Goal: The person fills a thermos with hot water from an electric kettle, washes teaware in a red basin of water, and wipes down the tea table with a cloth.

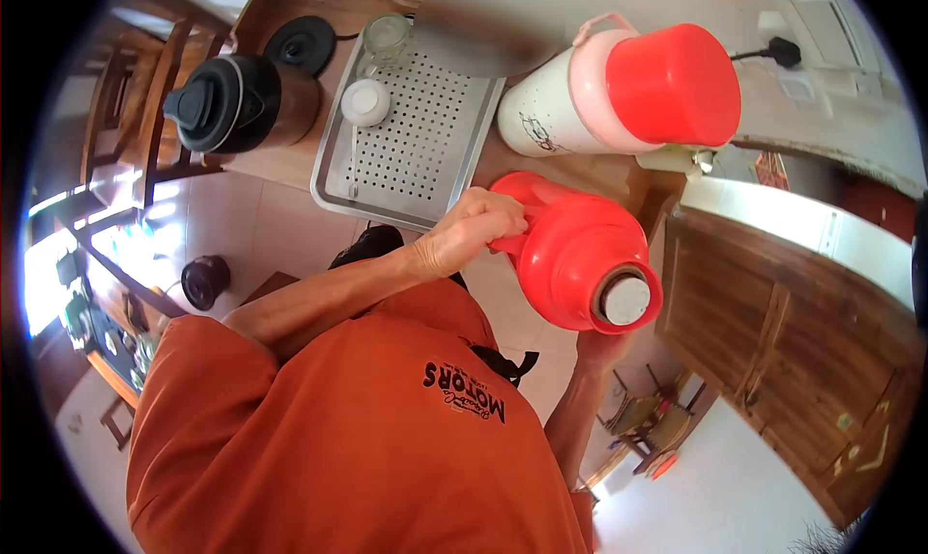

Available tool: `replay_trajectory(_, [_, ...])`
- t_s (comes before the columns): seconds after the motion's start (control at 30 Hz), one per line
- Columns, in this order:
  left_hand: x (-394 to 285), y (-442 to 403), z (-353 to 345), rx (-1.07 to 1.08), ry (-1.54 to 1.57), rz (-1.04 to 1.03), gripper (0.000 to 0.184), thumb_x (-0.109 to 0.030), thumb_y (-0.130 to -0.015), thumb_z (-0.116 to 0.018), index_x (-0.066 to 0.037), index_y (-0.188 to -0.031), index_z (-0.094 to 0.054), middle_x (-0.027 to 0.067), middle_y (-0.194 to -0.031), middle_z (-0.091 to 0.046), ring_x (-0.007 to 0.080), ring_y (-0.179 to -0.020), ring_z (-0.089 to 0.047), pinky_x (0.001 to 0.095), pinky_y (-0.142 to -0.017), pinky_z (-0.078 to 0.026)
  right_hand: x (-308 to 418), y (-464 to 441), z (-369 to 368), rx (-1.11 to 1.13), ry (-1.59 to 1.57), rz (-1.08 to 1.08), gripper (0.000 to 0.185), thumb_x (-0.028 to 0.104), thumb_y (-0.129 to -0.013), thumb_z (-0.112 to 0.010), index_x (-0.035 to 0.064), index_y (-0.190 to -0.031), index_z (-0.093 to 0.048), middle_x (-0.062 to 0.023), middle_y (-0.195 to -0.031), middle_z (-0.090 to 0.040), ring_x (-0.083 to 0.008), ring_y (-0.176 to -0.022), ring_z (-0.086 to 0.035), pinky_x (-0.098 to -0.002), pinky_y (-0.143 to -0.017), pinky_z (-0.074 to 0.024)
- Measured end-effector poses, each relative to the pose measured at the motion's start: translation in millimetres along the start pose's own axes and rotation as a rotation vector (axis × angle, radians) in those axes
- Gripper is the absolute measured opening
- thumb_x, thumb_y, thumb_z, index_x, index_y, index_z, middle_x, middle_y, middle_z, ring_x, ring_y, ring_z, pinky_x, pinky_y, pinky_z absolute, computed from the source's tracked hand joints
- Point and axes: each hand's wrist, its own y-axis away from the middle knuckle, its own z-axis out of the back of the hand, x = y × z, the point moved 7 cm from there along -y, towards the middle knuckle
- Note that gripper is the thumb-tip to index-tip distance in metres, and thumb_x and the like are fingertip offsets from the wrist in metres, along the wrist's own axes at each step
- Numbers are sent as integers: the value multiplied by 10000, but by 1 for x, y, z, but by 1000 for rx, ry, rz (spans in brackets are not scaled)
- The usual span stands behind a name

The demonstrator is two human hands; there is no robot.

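A red thermos flask (570, 245) is held tilted in front of my body, its mouth facing toward me. A pale round stopper (625, 301) sits in its neck. My left hand (478, 227) is closed around the flask's handle on its left side. My right hand (601, 347) comes up under the flask near the neck; its fingers are hidden behind the red body, so their grip cannot be seen. Beyond the flask stands a second, cream and pink thermos (551, 104) with a red cup lid (675, 85).
On the wooden table (280, 172) lies a perforated metal tray (435, 119) with a glass jar (387, 40), a white lid (365, 102) and a thin spoon-like utensil (354, 162). A black electric kettle (242, 104) stands left, beside its round base (300, 46). A wooden cabinet (773, 332) is at right.
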Motion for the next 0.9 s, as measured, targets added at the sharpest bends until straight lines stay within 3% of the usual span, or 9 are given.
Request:
replay_trajectory(0.17, [-14, 1, 2, -84, -99, -128, 261, -155, -872, -528, 8, -671, -503, 12, -707, -527, 114, -697, -466, 291, -634, -400, 9, -42, -21, 117, 179, 16, 504, 400, -1047, -439, -14, -1309, -560, -86, -1264, -616, -188, -1124, -614, -361, -960, -498])
replay_trajectory(0.23, [-17, 8, -2, -173, 35, 19, 265, -161, -876, -525, 14, -677, -513, 16, -727, -554, 123, -717, -486, 286, -681, -416, 16, -51, -32, 212, 213, 111, 463, 348, -1044, -454, -14, -1313, -558, -85, -1265, -614, -182, -1126, -606, -356, -968, -486])
replay_trajectory(0.3, [-5, 7, 8, -186, 15, -22, 260, -162, -877, -527, 18, -689, -528, 15, -736, -559, 120, -726, -489, 282, -697, -418, 12, -58, -35, 250, 226, 127, 472, 351, -1049, -446, -24, -1315, -552, -77, -1260, -611, -175, -1153, -584, -352, -998, -460])
replay_trajectory(0.37, [-10, 8, 11, -186, -12, -73, 256, -162, -877, -528, 22, -701, -543, 15, -745, -565, 117, -734, -492, 277, -713, -421, -5, -69, -19, 223, 41, 60, 500, 351, -1052, -431, 42, -1445, -438, -87, -1423, -507, -238, -1303, -504, -425, -1082, -425])
replay_trajectory(0.43, [-16, 15, 9, -264, 13, -2, 255, -171, -878, -535, 31, -725, -565, 11, -756, -565, 108, -758, -491, 277, -733, -422, 7, -78, -28, 399, 173, 45, 570, 398, -1064, -402, -26, -1442, -447, -116, -1442, -509, -231, -1331, -479, -383, -1109, -354])
replay_trajectory(0.57, [-12, 10, 14, -210, -41, -137, 267, -176, -902, -527, 32, -747, -591, 7, -776, -570, 104, -791, -502, 277, -783, -422, 106, -101, -60, 309, 706, 350, 640, 384, -1026, -498, -25, -1498, -360, -174, -1497, -438, -296, -1364, -445, -423, -1143, -312])
replay_trajectory(0.67, [-22, 16, 6, -249, -75, -123, 308, -211, -933, -515, 42, -789, -618, 13, -792, -584, 105, -804, -517, 271, -791, -436, 165, -121, -108, 283, 685, 470, 779, 365, -945, -644, -22, -1523, -294, -206, -1513, -405, -330, -1370, -436, -447, -1141, -313])
replay_trajectory(0.73, [-23, 19, 7, -272, -162, -128, 334, -236, -945, -508, 48, -813, -627, 25, -808, -600, 110, -810, -528, 278, -787, -447, 185, -136, -145, 335, 1090, 632, 933, 370, -856, -751, -25, -1532, -244, -238, -1526, -369, -354, -1377, -425, -446, -1138, -330])
replay_trajectory(0.9, [-28, 22, 5, -374, -294, -210, 420, -301, -976, -485, 77, -858, -626, 65, -824, -631, 131, -801, -556, 308, -754, -478, 188, -160, -194, 479, 1264, 613, 1005, 412, -786, -806, -43, -1508, -276, -267, -1476, -417, -364, -1342, -464, -439, -1093, -408])
